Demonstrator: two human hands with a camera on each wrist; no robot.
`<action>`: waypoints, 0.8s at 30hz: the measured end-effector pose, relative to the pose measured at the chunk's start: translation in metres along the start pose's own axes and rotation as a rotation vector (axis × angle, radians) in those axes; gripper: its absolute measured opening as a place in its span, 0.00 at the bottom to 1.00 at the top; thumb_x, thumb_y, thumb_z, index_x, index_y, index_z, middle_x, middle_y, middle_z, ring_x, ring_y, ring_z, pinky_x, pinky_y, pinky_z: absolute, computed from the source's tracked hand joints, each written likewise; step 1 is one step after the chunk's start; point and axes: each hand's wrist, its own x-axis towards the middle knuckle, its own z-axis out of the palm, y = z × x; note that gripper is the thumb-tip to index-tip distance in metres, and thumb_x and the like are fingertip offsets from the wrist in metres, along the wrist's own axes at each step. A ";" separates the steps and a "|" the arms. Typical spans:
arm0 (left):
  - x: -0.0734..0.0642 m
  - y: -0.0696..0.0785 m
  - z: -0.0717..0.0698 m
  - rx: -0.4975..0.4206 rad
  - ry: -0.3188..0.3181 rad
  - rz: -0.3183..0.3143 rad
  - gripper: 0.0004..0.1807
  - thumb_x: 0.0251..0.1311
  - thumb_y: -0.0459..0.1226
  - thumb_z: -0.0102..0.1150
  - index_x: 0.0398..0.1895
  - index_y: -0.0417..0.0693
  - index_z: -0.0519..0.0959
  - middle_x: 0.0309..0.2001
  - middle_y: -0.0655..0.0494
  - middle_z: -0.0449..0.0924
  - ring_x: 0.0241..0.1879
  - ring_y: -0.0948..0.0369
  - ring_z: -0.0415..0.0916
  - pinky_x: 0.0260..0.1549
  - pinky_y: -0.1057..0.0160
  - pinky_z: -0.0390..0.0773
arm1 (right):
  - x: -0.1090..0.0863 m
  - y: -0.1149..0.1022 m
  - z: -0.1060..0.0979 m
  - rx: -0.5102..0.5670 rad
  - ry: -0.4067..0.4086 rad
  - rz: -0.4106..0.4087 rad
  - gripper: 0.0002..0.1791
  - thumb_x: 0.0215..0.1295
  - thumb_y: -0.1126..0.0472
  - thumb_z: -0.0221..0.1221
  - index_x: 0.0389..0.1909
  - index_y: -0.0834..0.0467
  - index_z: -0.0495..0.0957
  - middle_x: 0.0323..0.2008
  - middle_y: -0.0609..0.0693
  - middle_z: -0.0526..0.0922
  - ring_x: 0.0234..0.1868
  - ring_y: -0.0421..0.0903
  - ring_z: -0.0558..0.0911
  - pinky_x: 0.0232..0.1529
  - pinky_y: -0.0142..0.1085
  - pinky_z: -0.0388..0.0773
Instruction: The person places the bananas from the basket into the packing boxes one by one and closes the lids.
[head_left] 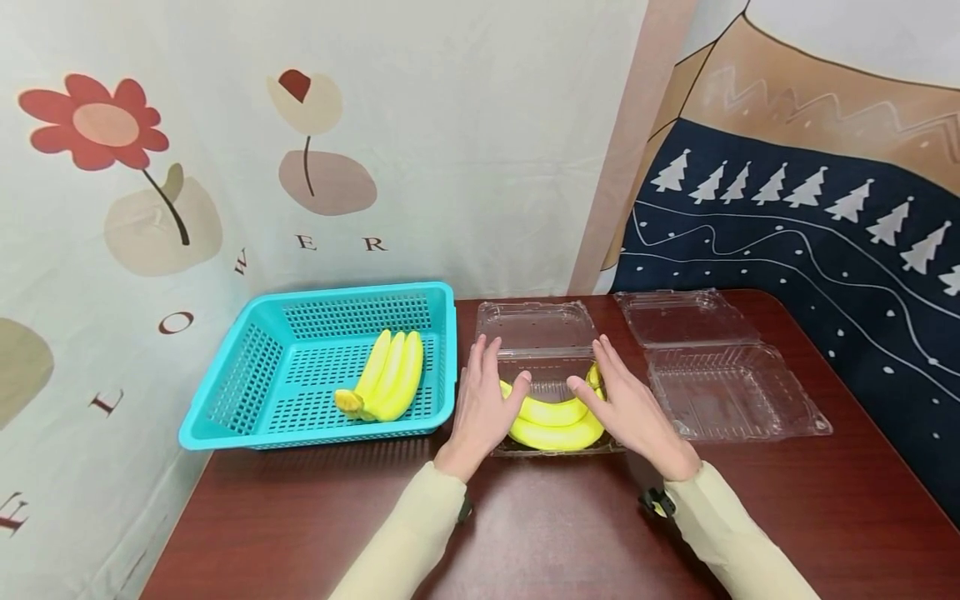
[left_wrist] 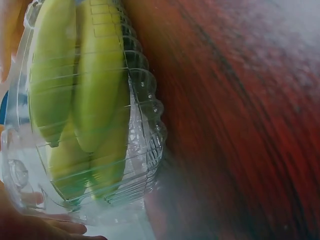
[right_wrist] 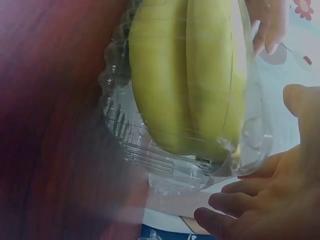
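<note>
Several yellow bananas (head_left: pixel 557 437) lie in a clear plastic clamshell box (head_left: pixel 540 368), with its lid (head_left: pixel 536 325) folded back toward the wall. My left hand (head_left: pixel 486 407) is at the box's left side, fingers straight and pointing away from me. At the opposite side is my right hand (head_left: pixel 632 410), its fingers extended too and its thumb over the bananas. Both wrist views show the bananas (left_wrist: pixel 97 75) through the box's ribbed wall. Fingers (right_wrist: pixel 240 202) of the right hand lie close to the box's end; whether they touch it I cannot tell.
To the left stands a turquoise plastic basket (head_left: pixel 255 433) with another bunch of bananas (head_left: pixel 390 379) inside. A second clear clamshell box (head_left: pixel 738 392) lies unfolded at the right. Behind the brown table (head_left: pixel 540 533) hangs a printed cloth (head_left: pixel 487 150).
</note>
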 end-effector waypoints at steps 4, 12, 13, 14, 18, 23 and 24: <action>0.005 -0.002 0.002 -0.040 0.000 -0.062 0.42 0.69 0.53 0.54 0.79 0.39 0.59 0.80 0.36 0.50 0.76 0.40 0.56 0.73 0.38 0.58 | 0.008 0.002 0.000 0.021 -0.011 0.010 0.52 0.73 0.30 0.50 0.83 0.60 0.48 0.83 0.57 0.44 0.79 0.63 0.58 0.72 0.63 0.60; 0.014 -0.009 0.003 -0.102 -0.031 -0.168 0.43 0.71 0.53 0.53 0.81 0.40 0.56 0.82 0.37 0.43 0.78 0.40 0.52 0.74 0.42 0.57 | 0.024 0.006 0.002 0.042 -0.013 0.042 0.51 0.75 0.30 0.48 0.82 0.63 0.49 0.83 0.60 0.45 0.78 0.65 0.57 0.73 0.63 0.58; 0.014 -0.010 0.003 -0.110 -0.033 -0.179 0.43 0.71 0.53 0.53 0.81 0.40 0.56 0.82 0.36 0.43 0.78 0.40 0.52 0.74 0.42 0.57 | 0.026 0.007 0.003 0.046 -0.016 0.047 0.51 0.75 0.30 0.48 0.82 0.63 0.49 0.83 0.61 0.46 0.78 0.65 0.57 0.73 0.64 0.58; 0.015 -0.010 0.003 -0.120 -0.035 -0.189 0.43 0.71 0.52 0.53 0.81 0.39 0.56 0.82 0.36 0.43 0.78 0.40 0.51 0.74 0.42 0.57 | 0.028 0.007 0.003 0.052 -0.020 0.052 0.51 0.75 0.30 0.47 0.82 0.63 0.49 0.82 0.61 0.46 0.79 0.65 0.56 0.73 0.64 0.57; 0.019 -0.014 0.002 -0.170 -0.026 -0.220 0.42 0.71 0.50 0.53 0.81 0.37 0.55 0.81 0.33 0.43 0.79 0.40 0.49 0.74 0.41 0.55 | 0.033 0.010 0.002 0.084 -0.034 0.068 0.51 0.76 0.31 0.47 0.82 0.64 0.48 0.82 0.62 0.45 0.79 0.66 0.53 0.74 0.65 0.53; 0.024 -0.018 0.003 -0.240 -0.021 -0.232 0.42 0.72 0.47 0.55 0.80 0.34 0.53 0.81 0.31 0.43 0.80 0.40 0.45 0.75 0.41 0.52 | 0.039 0.015 0.003 0.109 -0.052 0.089 0.51 0.76 0.31 0.46 0.82 0.64 0.47 0.82 0.63 0.44 0.80 0.66 0.50 0.75 0.65 0.49; 0.025 -0.018 0.004 -0.250 -0.025 -0.236 0.42 0.72 0.47 0.55 0.81 0.34 0.53 0.81 0.31 0.43 0.80 0.40 0.44 0.75 0.41 0.52 | 0.040 0.016 0.003 0.108 -0.055 0.094 0.51 0.76 0.31 0.46 0.82 0.64 0.46 0.82 0.64 0.44 0.80 0.66 0.50 0.75 0.65 0.49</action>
